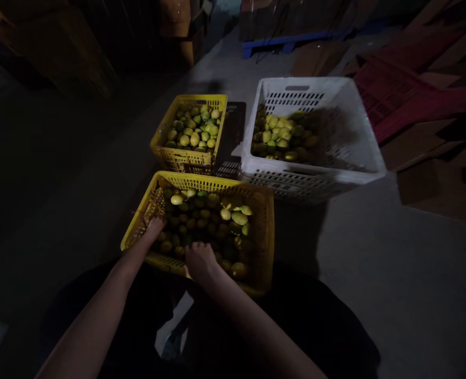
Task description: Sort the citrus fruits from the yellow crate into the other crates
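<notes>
A yellow crate with many green-yellow fruits inside stands right before me. At its left side, just inside the wall, is my left hand; its fingers are too dark to make out. My right hand is at the near rim, its fingers curled over or beside the edge, and whether it grips the rim or a fruit is hidden. Behind stands a smaller-looking yellow crate full of similar fruits. To its right a white crate holds fruits in its left part.
Red crates and cardboard pieces lie at the right. A blue pallet with a load sits at the back, and cardboard boxes are stacked at the back centre. The scene is dark, especially at the left.
</notes>
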Available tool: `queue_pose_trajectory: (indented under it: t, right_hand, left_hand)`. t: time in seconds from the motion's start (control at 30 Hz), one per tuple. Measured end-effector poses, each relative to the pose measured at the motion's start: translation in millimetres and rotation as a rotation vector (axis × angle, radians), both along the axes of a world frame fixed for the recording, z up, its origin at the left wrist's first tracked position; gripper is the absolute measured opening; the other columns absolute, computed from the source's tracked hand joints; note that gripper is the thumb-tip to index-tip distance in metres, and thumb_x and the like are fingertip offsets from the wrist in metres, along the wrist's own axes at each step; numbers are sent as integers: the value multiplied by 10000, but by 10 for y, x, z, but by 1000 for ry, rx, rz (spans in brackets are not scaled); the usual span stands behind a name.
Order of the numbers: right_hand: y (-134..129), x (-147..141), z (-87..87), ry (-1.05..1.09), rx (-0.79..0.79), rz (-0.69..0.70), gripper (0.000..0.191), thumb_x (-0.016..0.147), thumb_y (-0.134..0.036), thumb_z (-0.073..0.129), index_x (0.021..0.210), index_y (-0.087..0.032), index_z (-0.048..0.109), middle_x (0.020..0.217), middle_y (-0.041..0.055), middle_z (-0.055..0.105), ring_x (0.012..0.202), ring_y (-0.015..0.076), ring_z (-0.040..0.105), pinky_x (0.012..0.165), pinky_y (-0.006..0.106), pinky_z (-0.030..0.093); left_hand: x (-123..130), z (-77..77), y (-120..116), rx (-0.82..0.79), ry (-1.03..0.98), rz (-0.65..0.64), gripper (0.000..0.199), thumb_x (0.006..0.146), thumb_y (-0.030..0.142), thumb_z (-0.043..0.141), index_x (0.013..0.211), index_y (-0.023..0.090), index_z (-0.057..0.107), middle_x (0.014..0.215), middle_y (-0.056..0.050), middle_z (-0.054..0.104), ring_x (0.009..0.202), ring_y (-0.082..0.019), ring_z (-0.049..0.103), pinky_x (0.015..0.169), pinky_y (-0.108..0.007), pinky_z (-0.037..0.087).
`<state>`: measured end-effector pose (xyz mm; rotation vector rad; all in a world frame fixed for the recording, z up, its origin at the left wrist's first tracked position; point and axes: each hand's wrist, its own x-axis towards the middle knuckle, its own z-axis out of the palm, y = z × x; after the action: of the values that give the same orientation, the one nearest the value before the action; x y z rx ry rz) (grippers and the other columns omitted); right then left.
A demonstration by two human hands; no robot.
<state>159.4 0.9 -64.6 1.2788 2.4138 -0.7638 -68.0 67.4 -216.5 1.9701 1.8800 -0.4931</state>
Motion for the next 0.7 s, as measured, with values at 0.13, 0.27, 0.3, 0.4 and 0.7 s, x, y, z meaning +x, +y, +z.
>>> queue_pose_trajectory:
  t: [0.13, 0.27, 0.3, 0.4, 0.7]
  right_hand:
    - [85, 35, 110, 58, 9, -15, 292, 827, -236, 593, 1083, -103, 640, 1079, 197, 683, 1014, 298, 654, 819, 371, 472]
    - [344, 196, 209, 172, 105, -168, 342, 900, -289, 473, 1172, -106, 574, 1156, 205, 643, 1081, 315, 619, 864, 404, 470]
    - [417, 239, 225, 288, 130, -303, 363, 909, -331, 461, 1181, -111, 557, 1181, 206, 626, 1112, 317, 599, 891, 414, 463]
    - [573, 349, 260, 808, -61, -814, 362, 895, -437, 461, 1114, -161, 543, 1135, 157, 636, 1073, 276, 609, 864, 397, 497]
    - [467, 579, 315, 1553, -996, -1474, 92, 874, -281, 430, 810, -216, 440, 533, -17, 534, 385, 104, 464, 314, 159, 307]
  left_hand:
    - [41, 274, 60, -2, -13, 34, 417, 698, 207, 768, 1072, 71, 643, 1089, -187, 654, 1072, -329, 595, 924, -447, 467]
    - [250, 809, 256, 61, -170, 14, 630, 664, 382, 779, 1231, 189, 581, 1168, -87, 660, 1088, -266, 601, 942, -345, 462]
    - [325, 998, 284, 93, -262, 0, 644, 671, 426, 762, 1245, 209, 568, 1171, -63, 660, 1082, -246, 604, 941, -330, 463]
    - [552, 1617, 265, 182, -803, -68, 735, 674, 454, 751, 1321, 203, 507, 1267, -100, 602, 1150, -258, 570, 957, -366, 460]
    - [548, 1575, 98, 80, -620, 44, 458, 927, 463, 401, 1236, 171, 573, 1290, -77, 606, 1191, -220, 548, 1013, -327, 416]
